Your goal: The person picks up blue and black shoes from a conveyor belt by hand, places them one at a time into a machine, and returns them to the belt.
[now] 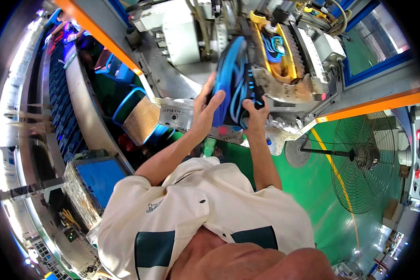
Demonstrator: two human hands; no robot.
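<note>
Two bare forearms rise from a cream short-sleeved shirt (pixel 205 210) with dark teal patches, nearest the camera at the lower edge. Left hand (pixel 204 109) is wrapped around the left edge of a blue and black shoe (pixel 235 81), thumb lying across its blue sole side. Right hand (pixel 255 114) grips the lower end of the same shoe, fingers curled over the black part. Shoe stands roughly upright, sole facing left, held between both hands just above a grey metal ledge (pixel 182 116) at the front of the machine.

Left of the person: a foil-wrapped box with a blue top (pixel 98 179), and beyond it a blue-rimmed bin (pixel 142 119) holding something brown.

Right of the person: green floor (pixel 312 182) with a yellow line, and a round caged fan (pixel 364 156) standing on it.

Behind the shoe: a grey machine (pixel 182 32) with a yellow fixture (pixel 284 51) carrying blue laces or cords; shoe's upper end sits just beside that fixture. An orange beam (pixel 378 106) runs to the right, another slants at upper left.

Far left: a curved conveyor (pixel 63 102) loaded with dark items, running away toward the top edge.
</note>
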